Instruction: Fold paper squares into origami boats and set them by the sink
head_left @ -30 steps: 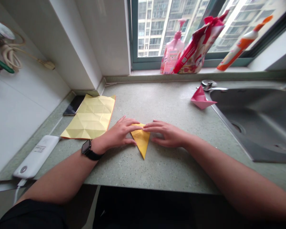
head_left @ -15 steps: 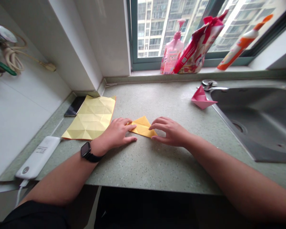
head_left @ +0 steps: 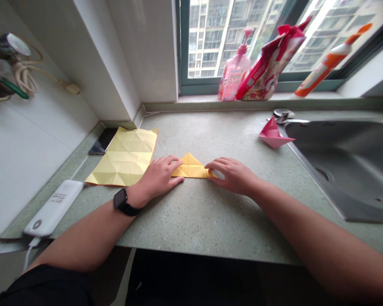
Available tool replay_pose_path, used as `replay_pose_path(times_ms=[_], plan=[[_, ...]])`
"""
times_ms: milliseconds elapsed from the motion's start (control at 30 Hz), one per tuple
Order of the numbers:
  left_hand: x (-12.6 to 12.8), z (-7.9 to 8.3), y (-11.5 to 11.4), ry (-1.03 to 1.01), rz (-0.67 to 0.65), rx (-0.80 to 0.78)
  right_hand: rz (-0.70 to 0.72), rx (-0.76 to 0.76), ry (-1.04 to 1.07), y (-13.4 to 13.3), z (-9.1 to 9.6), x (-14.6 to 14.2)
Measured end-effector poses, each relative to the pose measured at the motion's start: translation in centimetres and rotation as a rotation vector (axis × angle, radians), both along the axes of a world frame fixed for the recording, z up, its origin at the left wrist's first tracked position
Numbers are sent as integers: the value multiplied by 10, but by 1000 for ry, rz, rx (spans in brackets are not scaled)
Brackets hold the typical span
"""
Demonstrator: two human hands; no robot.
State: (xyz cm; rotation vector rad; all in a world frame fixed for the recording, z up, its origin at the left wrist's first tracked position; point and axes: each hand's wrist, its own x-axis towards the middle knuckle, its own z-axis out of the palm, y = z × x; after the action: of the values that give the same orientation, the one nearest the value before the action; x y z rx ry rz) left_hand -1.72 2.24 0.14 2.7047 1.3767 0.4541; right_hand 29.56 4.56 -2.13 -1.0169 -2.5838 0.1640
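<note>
A speckled grey-green stone countertop (head_left: 207, 225) runs beneath a window (head_left: 230, 42), with a stainless steel sink (head_left: 347, 170) set in its right side. A pink pump bottle (head_left: 234, 76), a red-and-white pouch (head_left: 270, 70) and an orange-and-white plastic bottle (head_left: 325, 68) stand on the sill. A pink paper boat (head_left: 272, 137) sits beside the sink; at left lie a creased pale yellow paper sheet (head_left: 124, 157), a black smartphone (head_left: 102, 141) and a white power bank (head_left: 52, 208).

A small yellow folded paper triangle (head_left: 190, 168) lies flat mid-counter, apex pointing away from the person. The left hand (head_left: 158, 176) has its slightly spread fingers (head_left: 174, 162) at the triangle's left corner; the right hand (head_left: 231, 176) rests its close-set fingers (head_left: 213, 166) on the right corner. Neither hand grips it.
</note>
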Motion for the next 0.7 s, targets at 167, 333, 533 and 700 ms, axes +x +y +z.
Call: replay_pose_path(times_ms=[167, 333, 533, 700], plan=[[-1, -2, 4, -45, -19, 17, -21, -9, 10, 0, -1, -1], [-2, -3, 5, -60, -33, 50, -29, -31, 5, 0, 0, -1], [-1, -1, 7, -95, -13, 36, -43, -1, 26, 0, -1, -3], [0, 1, 6, -86, 0, 52, -62, 95, 67, -3, 1, -5]])
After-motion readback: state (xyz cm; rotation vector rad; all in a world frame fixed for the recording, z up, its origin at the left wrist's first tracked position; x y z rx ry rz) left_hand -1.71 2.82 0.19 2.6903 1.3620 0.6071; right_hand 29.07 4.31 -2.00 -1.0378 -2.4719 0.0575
